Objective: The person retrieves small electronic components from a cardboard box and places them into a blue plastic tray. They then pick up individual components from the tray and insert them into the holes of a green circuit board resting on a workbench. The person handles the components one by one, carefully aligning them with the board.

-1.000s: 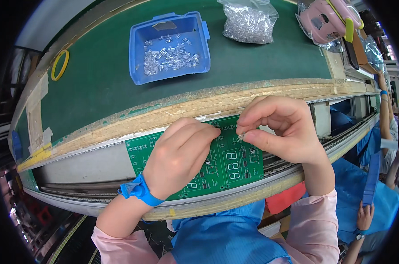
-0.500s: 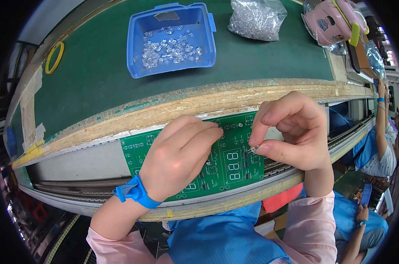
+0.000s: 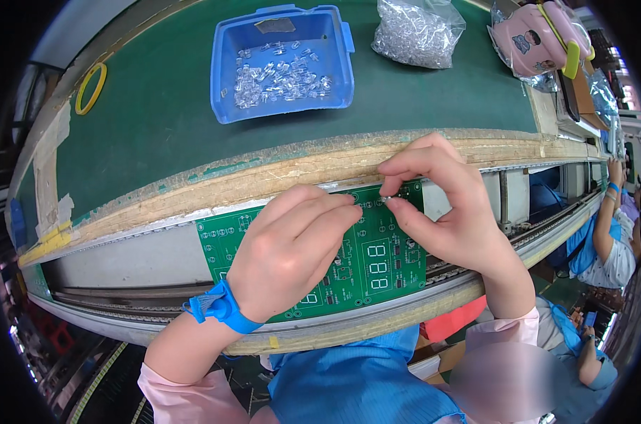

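Note:
A green circuit board (image 3: 353, 247) with white digit displays lies in the conveyor track in front of me. My right hand (image 3: 444, 205) is over its far right part, thumb and forefinger pinched on a small clear LED (image 3: 386, 200) at the board's surface. Whether its legs sit in the holes, I cannot tell. My left hand (image 3: 285, 247) lies over the middle of the board, fingers curled together and tips near the far edge; anything inside them is hidden. A blue wrist strap (image 3: 225, 308) circles my left wrist.
Beyond the wooden ledge (image 3: 264, 175), a blue bin (image 3: 225, 106) holds loose clear LEDs (image 3: 278, 81). A clear bag of LEDs (image 3: 416, 35), a pink container (image 3: 532, 39) and a yellow ring (image 3: 90, 88) are on the green table. Other people (image 3: 603, 233) sit along the line at right.
My right hand has moved away from me and slightly left, bringing the LED down to the far part of the board. My left hand has hardly moved.

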Demonstrator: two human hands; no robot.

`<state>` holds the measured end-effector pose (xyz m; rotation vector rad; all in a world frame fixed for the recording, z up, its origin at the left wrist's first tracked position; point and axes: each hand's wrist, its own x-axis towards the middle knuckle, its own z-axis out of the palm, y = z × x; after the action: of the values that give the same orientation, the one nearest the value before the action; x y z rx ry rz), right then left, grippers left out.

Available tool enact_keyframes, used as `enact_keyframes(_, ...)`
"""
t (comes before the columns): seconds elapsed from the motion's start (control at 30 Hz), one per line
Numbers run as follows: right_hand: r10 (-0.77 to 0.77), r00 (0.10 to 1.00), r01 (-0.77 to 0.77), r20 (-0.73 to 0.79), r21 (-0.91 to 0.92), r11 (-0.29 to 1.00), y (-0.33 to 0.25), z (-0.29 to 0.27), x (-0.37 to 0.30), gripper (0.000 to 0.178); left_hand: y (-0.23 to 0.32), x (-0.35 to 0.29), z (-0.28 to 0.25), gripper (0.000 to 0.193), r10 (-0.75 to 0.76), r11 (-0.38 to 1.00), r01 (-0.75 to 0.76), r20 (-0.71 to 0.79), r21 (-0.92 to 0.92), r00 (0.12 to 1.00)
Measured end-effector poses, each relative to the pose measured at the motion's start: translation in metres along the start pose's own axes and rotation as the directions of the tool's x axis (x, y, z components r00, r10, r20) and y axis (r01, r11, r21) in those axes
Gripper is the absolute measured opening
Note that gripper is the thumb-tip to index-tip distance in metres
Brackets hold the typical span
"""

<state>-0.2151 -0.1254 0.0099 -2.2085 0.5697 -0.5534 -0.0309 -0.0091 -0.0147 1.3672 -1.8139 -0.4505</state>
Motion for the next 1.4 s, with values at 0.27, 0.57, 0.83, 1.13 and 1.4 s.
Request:
enact_keyframes(0.27,0.009,1.0,-0.007,0.022,-0.095,0.995,-0.003,0.005,0.0,0.038,0.0,-0.001,-0.001,0.026,-0.011,0.999,0.011,-0.004,-0.032,1.0)
enact_keyframes(0.57,0.002,0.999,0.004,0.039,-0.146,0.989,-0.005,0.007,0.0,0.038,0.0,-0.003,-0.001,0.027,-0.02,1.0,0.019,-0.006,-0.025,1.0)
enact_keyframes(0.83,-0.043,0.997,0.057,0.064,-0.23,0.972,-0.006,0.008,-0.003,0.042,0.001,-0.001,-0.003,0.026,-0.059,0.997,0.057,-0.023,-0.061,0.998)
enact_keyframes(1.13,0.043,0.998,-0.047,0.055,0.081,0.996,-0.001,-0.009,0.002,0.042,0.007,-0.003,-0.005,0.022,-0.191,0.979,0.187,-0.038,-0.082,0.981)
enact_keyframes(1.4,-0.327,0.939,0.263,-0.108,-0.388,0.883,0.001,-0.013,0.079,0.017,0.014,0.005,-0.005,0.023,-0.212,0.971,0.208,-0.018,-0.122,0.977)
